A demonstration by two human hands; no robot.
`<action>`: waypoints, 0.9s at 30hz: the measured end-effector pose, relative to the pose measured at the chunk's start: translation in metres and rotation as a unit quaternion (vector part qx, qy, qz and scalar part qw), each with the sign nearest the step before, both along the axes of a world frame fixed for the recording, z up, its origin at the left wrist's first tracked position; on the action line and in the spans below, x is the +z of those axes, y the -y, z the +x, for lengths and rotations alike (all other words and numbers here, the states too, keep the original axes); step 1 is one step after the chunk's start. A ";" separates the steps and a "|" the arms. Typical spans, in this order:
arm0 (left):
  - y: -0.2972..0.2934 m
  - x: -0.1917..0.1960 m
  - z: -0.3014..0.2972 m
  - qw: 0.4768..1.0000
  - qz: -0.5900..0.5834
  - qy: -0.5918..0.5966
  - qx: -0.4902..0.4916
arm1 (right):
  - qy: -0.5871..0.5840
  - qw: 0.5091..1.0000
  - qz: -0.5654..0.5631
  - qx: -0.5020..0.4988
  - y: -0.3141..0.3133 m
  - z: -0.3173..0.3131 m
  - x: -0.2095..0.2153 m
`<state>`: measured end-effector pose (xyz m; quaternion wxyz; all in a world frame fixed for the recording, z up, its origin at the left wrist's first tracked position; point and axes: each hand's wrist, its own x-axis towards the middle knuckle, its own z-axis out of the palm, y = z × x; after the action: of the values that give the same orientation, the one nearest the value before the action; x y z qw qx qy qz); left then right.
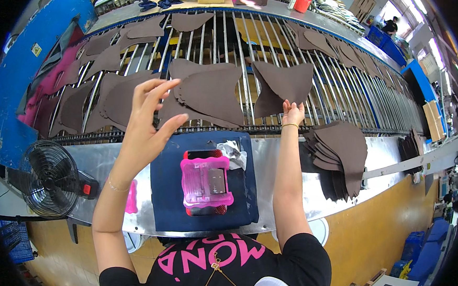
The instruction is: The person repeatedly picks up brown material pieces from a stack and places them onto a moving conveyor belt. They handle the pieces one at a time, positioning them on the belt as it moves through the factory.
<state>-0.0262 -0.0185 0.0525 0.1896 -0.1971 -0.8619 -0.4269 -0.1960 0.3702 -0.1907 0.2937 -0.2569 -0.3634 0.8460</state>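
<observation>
My left hand (151,109) is raised with its fingers apart and holds nothing. It hovers at the near edge of a roller conveyor, beside a stack of dark brown cut panels (211,89). My right hand (293,114) pinches the near edge of another brown panel (288,79), which lies partly over a second one on the rollers. Between my forearms, a pink plastic frame with a grey metal block (216,181) rests on a dark blue mat (170,202). Beside it lies a crumpled whitish sheet (233,152).
A fanned pile of brown panels (341,150) sits on the metal ledge to my right. At the left stand a black caged fan (51,179) and a blue machine housing (11,98). More panels lie along the conveyor rollers (336,97). Across it is a red container (302,3).
</observation>
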 end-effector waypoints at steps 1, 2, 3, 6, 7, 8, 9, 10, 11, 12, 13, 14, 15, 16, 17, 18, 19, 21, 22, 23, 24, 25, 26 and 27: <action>0.006 -0.001 0.002 1.000 0.005 0.008 0.009 | 0.007 1.000 -0.008 -0.023 0.003 -0.002 0.000; 0.010 -0.003 0.004 1.000 0.011 0.018 0.017 | 0.013 1.000 -0.009 -0.026 0.005 0.000 0.004; 0.014 -0.007 0.003 0.999 0.021 0.019 0.018 | 0.020 0.999 -0.010 -0.032 0.003 0.004 0.008; 0.019 -0.016 0.003 0.998 0.055 0.042 0.011 | -0.015 0.996 0.075 0.033 -0.009 0.042 0.031; 0.021 -0.021 0.005 0.996 0.065 0.053 0.013 | -0.018 0.990 0.130 0.044 -0.004 0.064 0.054; 0.019 -0.026 0.004 0.996 0.070 0.064 0.005 | -0.017 0.981 0.189 0.039 -0.010 0.090 0.079; 0.018 -0.028 0.005 0.995 0.075 0.073 -0.001 | -0.002 0.966 0.260 -0.009 -0.019 0.111 0.097; 0.017 -0.031 0.004 0.993 0.081 0.082 -0.009 | 0.006 0.939 0.340 -0.058 -0.039 0.135 0.106; 0.018 -0.036 0.003 0.992 0.086 0.087 -0.021 | 0.112 0.871 0.453 -0.151 -0.067 0.154 0.106; 0.017 -0.042 -0.001 0.991 0.092 0.092 -0.034 | 0.219 0.771 0.549 -0.237 -0.101 0.178 0.106; 0.016 -0.045 -0.003 0.989 0.104 0.097 -0.049 | 0.309 0.674 0.620 -0.257 -0.138 0.206 0.099; 0.011 -0.048 -0.008 0.986 0.108 0.103 -0.068 | 0.393 0.562 0.677 -0.268 -0.169 0.233 0.095; 0.011 -0.049 -0.007 0.986 0.110 0.108 -0.068 | 0.513 0.551 0.620 -0.221 -0.171 0.246 0.100; 0.011 -0.049 -0.007 0.985 0.111 0.112 -0.066 | 0.621 0.530 0.552 -0.168 -0.171 0.258 0.105; 0.006 -0.052 -0.010 0.985 0.107 0.114 -0.076 | 0.645 0.525 0.537 -0.141 -0.190 0.275 0.099; 0.003 -0.051 -0.010 0.984 0.105 0.112 -0.087 | 0.639 0.533 0.548 -0.087 -0.207 0.283 0.090; 0.000 -0.050 -0.007 0.984 0.101 0.112 -0.090 | 0.616 0.532 0.571 -0.109 -0.202 0.281 0.088; -0.006 -0.050 -0.002 0.985 0.101 0.108 -0.092 | 0.582 0.520 0.609 -0.141 -0.194 0.280 0.081; -0.008 -0.048 0.000 0.986 0.093 0.100 -0.091 | 0.571 0.510 0.626 -0.151 -0.197 0.277 0.077; -0.010 -0.045 0.003 0.988 0.083 0.092 -0.091 | 0.583 0.486 0.636 -0.139 -0.204 0.275 0.073; -0.010 -0.044 0.004 0.990 0.073 0.083 -0.091 | 0.572 0.494 0.639 -0.145 -0.206 0.277 0.074; -0.009 -0.044 0.006 0.991 0.073 0.073 -0.089 | 0.540 0.519 0.643 -0.160 -0.215 0.281 0.073; -0.004 -0.044 0.009 0.990 0.077 0.076 -0.086 | 0.505 0.520 0.673 -0.147 -0.225 0.284 0.072; -0.001 -0.046 0.011 0.990 0.081 0.079 -0.086 | 0.521 0.539 0.645 -0.147 -0.225 0.284 0.077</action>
<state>-0.0151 -0.0178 0.0060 0.0991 -0.2202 -0.8163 -0.5247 0.0879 0.5951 -0.1139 0.2592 -0.4436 -0.8568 0.0444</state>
